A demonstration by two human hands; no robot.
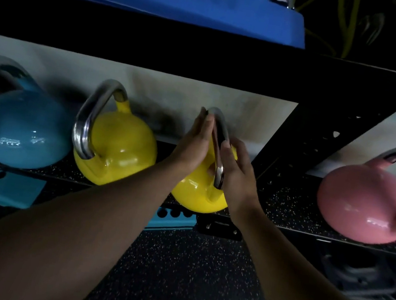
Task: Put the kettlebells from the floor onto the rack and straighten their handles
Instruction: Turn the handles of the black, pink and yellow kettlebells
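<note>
Handle (217, 150) | pressed between left hand (193, 146), right hand (236, 171)

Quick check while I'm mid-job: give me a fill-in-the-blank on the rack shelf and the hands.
1. Both hands, left hand and right hand, press the steel handle of a ____ kettlebell.
2. The blue kettlebell sits at the shelf's far ____.
3. Right of the rack post stands a ____ kettlebell.

Missing: yellow; left; pink
</note>
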